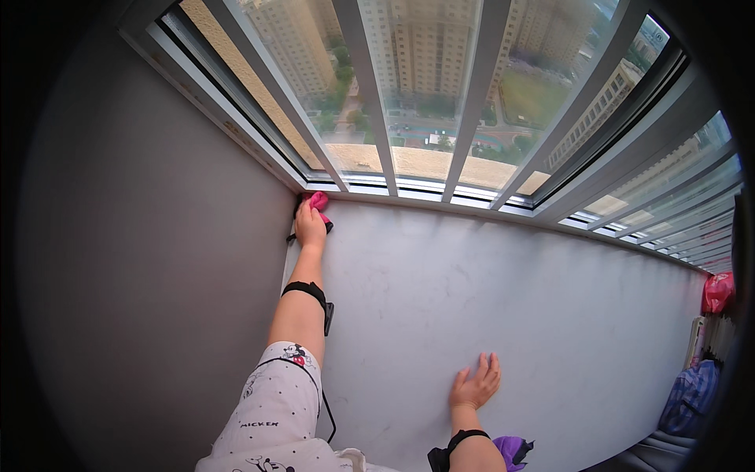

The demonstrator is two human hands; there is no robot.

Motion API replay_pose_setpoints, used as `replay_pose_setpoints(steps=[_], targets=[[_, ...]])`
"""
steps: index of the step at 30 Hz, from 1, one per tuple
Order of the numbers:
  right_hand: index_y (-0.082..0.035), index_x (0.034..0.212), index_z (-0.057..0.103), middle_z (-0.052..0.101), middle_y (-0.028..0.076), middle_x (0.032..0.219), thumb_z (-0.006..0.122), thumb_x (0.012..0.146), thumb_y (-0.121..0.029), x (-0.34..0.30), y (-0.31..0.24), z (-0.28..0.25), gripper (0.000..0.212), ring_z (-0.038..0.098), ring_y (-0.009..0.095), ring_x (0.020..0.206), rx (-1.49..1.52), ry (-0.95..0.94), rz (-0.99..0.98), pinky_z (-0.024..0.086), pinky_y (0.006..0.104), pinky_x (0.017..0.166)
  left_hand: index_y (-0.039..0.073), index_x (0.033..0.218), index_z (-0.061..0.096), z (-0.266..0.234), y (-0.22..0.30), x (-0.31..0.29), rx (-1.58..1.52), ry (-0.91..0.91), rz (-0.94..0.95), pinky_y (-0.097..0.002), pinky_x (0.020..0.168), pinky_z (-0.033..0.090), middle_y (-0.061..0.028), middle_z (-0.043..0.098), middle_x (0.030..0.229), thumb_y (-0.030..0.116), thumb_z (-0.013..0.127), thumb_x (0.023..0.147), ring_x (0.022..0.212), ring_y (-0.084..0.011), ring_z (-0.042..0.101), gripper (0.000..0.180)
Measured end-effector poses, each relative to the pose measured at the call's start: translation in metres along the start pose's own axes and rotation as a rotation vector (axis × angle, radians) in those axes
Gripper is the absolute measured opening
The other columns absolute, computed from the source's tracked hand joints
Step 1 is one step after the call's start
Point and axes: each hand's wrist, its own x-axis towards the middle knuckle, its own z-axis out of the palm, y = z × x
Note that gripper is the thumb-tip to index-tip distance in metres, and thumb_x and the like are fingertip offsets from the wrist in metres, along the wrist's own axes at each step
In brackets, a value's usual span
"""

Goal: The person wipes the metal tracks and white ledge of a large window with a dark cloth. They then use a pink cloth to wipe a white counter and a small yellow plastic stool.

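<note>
My left hand [311,228] reaches to the far left corner of a pale windowsill [503,283], where the wall meets the window. Its fingers are closed on a bright pink and black bundle [319,201] that looks like fabric; the hand covers much of it, so its kind is unclear. My right hand [476,383] rests palm down on the sill nearer to me, fingers stretched out, holding nothing. Close beside my right forearm sits a purple and black folded fabric thing [513,452], partly hidden by the arm.
A grey wall [157,236] bounds the left side. White window bars [464,110] run along the far edge. On the right stand a red plastic bag [717,293], upright papers or books [695,340] and a blue checked cloth item [690,400].
</note>
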Motion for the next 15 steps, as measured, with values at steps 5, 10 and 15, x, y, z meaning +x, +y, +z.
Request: replay_pose_setpoints(steps=[5,10,15], targets=[[-0.011,0.122,0.053,0.046,0.012,0.133,0.056,0.075,-0.021,0.000,0.003,-0.002,0.048,0.042,0.034,0.122,-0.012,-0.003,0.022,0.033,0.0472,0.101,0.007,0.126,0.054,0.041,0.059,-0.069,-0.033,-0.126,0.248,-0.0406,0.106,0.033,-0.0163,0.050,0.133,0.017,0.048,0.089,0.126,-0.0347,0.043,0.039],[-0.011,0.122,0.053,0.045,0.011,0.134,0.057,0.075,-0.021,-0.002,0.001,-0.002,0.049,0.042,0.033,0.123,-0.012,-0.012,0.008,0.033,0.0467,0.101,0.012,0.134,0.049,0.082,0.163,-0.163,-0.016,-0.379,0.513,-0.0452,0.109,0.027,-0.0177,0.041,0.142,0.019,0.048,0.089,0.131,-0.0369,0.036,0.046],[-0.013,0.122,0.054,0.045,0.009,0.134,0.058,0.075,-0.024,-0.003,0.003,-0.005,0.049,0.042,0.032,0.122,-0.008,-0.034,0.035,0.033,0.0465,0.101,0.016,0.130,0.053,0.065,0.190,-0.243,-0.101,-1.120,1.257,-0.0400,0.113,0.026,-0.0096,0.039,0.145,0.008,0.054,0.082,0.137,-0.0275,0.032,0.048]])
